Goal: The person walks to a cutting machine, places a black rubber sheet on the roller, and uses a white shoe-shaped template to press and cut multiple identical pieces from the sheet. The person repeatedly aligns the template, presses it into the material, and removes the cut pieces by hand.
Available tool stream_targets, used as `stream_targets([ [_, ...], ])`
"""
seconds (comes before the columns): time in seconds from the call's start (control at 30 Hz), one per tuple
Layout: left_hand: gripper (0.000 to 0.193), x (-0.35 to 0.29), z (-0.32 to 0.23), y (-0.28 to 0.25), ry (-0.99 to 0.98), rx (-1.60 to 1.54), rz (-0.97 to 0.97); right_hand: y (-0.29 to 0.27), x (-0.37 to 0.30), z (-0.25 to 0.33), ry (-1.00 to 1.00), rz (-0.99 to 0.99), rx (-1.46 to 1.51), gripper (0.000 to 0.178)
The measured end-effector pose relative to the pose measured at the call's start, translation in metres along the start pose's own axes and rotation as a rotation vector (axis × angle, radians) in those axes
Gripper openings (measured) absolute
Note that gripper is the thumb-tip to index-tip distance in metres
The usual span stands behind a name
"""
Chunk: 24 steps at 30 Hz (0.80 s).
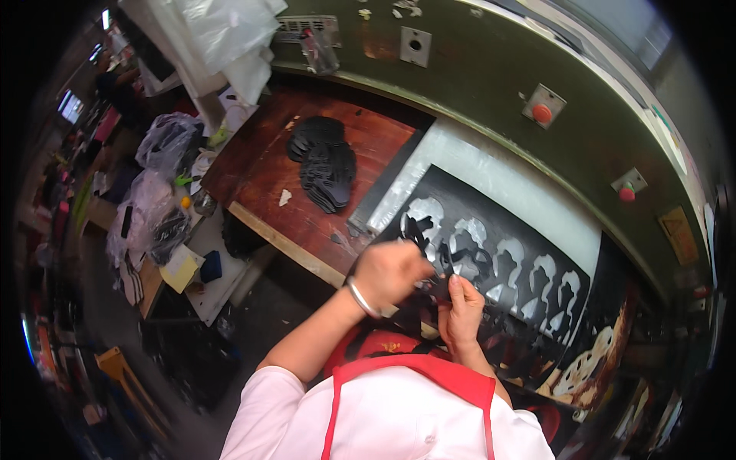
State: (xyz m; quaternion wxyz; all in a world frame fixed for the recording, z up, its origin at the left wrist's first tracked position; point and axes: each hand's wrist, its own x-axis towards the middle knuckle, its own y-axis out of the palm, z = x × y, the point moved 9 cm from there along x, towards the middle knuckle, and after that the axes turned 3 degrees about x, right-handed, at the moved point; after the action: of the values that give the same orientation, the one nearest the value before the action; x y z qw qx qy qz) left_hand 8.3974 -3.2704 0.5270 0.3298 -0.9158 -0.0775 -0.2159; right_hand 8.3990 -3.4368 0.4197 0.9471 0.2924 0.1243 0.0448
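A black sheet (521, 222) with a row of shoe-part-shaped cut-outs lies on the pale metal bed in front of me. My left hand (389, 274), with a silver bangle at the wrist, is over the sheet's near left corner. Its fingers are curled and blurred; what they hold, if anything, is hidden. Beside it, my right hand (462, 310) pinches a small black piece (440, 287) between thumb and fingers at the sheet's near edge. Thin black scraps (418, 228) stick up just beyond my left hand, over the first cut-out.
Stacked black cut pieces (326, 165) rest on the reddish wooden board (253, 165) to the left. A green machine beam (475, 69) with red buttons (541, 113) crosses the far side. Plastic bags (149, 203) crowd the left; pale cut-out scrap (586, 364) lies at right.
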Motion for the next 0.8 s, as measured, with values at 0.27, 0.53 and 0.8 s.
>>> stream_targets([
  [0.27, 0.034, -0.017, -0.013, 0.027, 0.058, 0.064, 0.031, 0.017, 0.013, 0.012, 0.043, 0.122, -0.127, 0.024],
  [0.53, 0.030, -0.024, -0.021, 0.025, 0.063, 0.032, -0.112, 0.029, 0.021, 0.040, -0.121, 0.188, -0.687, 0.030],
  [0.8, 0.023, -0.033, -0.001, 0.025, -0.250, 0.074, 0.158, 0.052, 0.002, 0.045, -0.186, 0.242, -0.748, 0.021],
])
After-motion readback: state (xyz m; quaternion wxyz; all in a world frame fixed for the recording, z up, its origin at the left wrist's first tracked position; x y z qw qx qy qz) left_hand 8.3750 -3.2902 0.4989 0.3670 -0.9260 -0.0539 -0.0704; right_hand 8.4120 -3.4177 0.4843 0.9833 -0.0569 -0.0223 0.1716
